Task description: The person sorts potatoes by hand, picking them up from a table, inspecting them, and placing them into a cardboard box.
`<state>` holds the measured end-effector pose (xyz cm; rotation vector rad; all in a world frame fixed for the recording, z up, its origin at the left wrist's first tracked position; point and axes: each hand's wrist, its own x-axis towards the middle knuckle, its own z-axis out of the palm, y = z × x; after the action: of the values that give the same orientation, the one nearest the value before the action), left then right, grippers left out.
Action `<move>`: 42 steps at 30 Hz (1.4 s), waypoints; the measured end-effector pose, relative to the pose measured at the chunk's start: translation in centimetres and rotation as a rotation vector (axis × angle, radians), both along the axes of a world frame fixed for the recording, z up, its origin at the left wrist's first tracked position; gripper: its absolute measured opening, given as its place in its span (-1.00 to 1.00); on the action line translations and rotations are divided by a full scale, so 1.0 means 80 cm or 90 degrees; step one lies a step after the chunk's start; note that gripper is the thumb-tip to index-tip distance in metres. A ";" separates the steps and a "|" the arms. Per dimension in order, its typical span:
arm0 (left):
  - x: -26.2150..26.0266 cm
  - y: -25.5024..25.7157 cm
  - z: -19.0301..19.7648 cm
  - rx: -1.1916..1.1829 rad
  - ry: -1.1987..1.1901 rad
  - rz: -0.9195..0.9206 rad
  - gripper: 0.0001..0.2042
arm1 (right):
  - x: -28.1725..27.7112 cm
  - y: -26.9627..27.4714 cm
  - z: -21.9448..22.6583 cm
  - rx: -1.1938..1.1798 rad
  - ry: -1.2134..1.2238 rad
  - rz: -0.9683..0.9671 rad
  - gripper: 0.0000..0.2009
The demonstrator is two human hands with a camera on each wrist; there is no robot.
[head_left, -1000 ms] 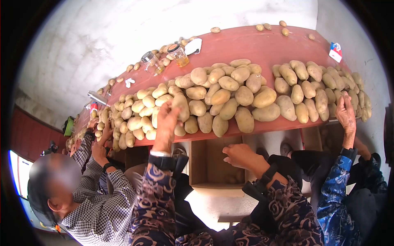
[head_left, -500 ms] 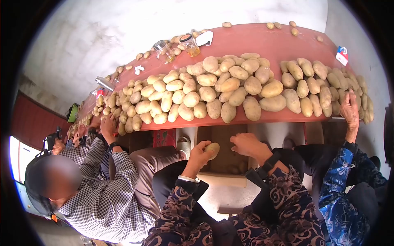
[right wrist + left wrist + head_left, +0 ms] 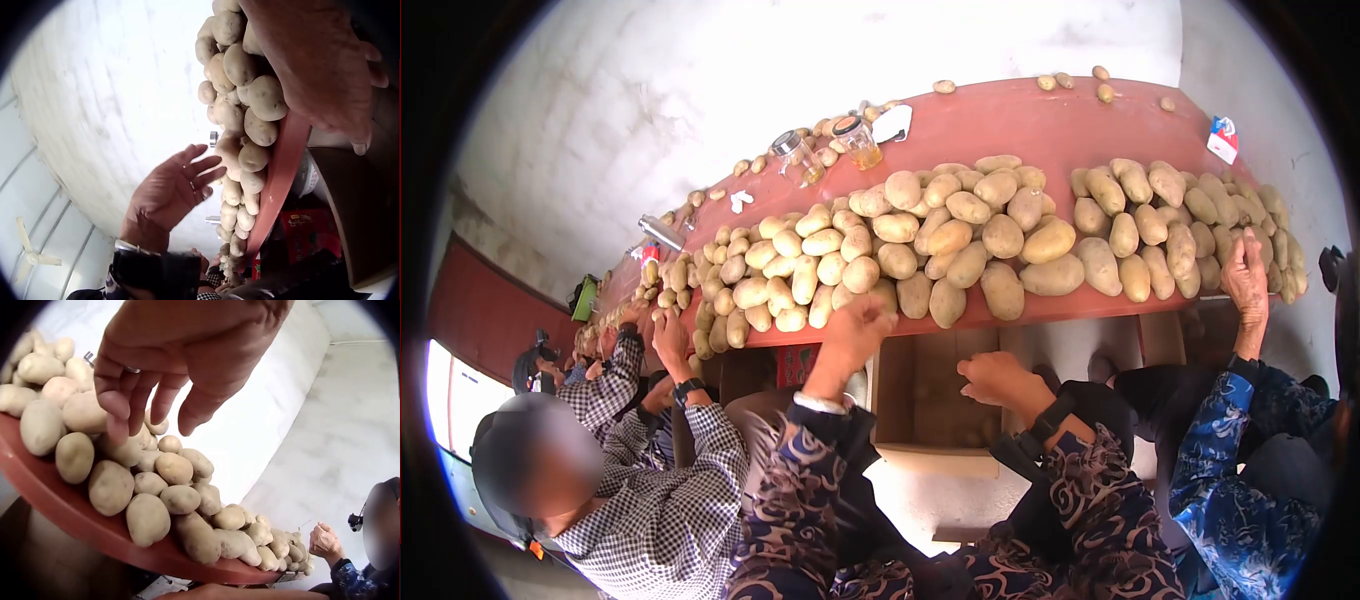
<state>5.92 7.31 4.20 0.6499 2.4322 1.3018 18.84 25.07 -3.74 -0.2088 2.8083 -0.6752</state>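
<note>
My left hand (image 3: 856, 338) hangs palm down over the front of the potato pile (image 3: 1002, 237). In the left wrist view its fingers (image 3: 142, 400) are spread and loosely bent, with no potato between them. Several potatoes (image 3: 111, 487) lie right below the fingertips along the table's edge. My right hand (image 3: 997, 382) stays low in front of the table, above a cardboard box (image 3: 935, 462). Its fingers curve loosely and nothing shows in them. The box stands below the table's edge, and its inside is dim.
Heaped potatoes run along the curved red table (image 3: 990, 125). Two glass jars (image 3: 860, 145), a metal flask (image 3: 662, 232) and a red-white packet (image 3: 1224, 140) stand behind them. A person in a checked shirt (image 3: 665, 510) sits at left; a blue patterned sleeve (image 3: 1215, 430) reaches in at right.
The left hand took a potato from the pile and brought it down over the box. It is now back up at the pile without it. The right hand has hardly moved.
</note>
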 end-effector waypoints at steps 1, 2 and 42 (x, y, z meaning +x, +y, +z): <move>-0.006 0.011 0.016 -0.017 0.038 -0.009 -0.69 | 0.001 0.000 -0.002 -0.002 0.001 -0.002 -0.73; -0.015 0.024 0.024 -0.018 0.039 -0.013 -0.69 | 0.002 0.001 -0.003 -0.009 0.022 -0.002 -0.74; -0.014 0.115 0.022 0.250 0.034 -0.080 -0.60 | 0.003 0.012 -0.009 -0.045 0.068 -0.041 -0.77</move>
<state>4.81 16.48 5.94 0.9300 2.1468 1.7445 19.06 26.00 -4.48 -0.1730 2.9062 -0.8019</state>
